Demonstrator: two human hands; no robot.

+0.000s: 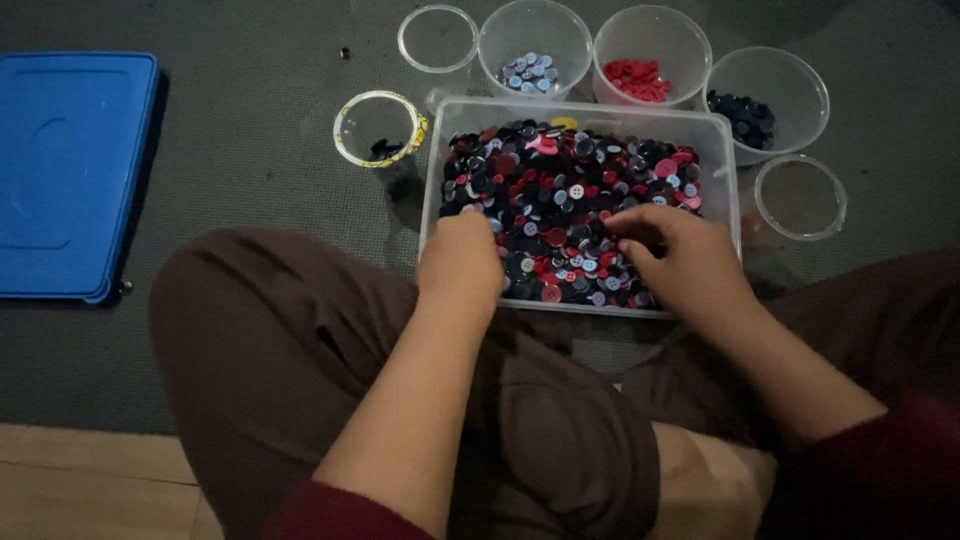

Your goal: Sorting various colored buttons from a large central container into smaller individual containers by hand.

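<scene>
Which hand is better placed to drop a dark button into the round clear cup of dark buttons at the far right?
Probably the right hand. It rests in the rectangular clear tub of mixed buttons on the side nearer that cup; the left hand would have to cross over.

A dark grey mat [250, 160] carries everything. The clear tray of buttons [585, 120] lies on it, under both hands. Beyond the hands stand five clear cups [535, 35] and a yellow-rimmed one [380, 125]. A blue lid [70, 170] lies far left of the left hand.
</scene>
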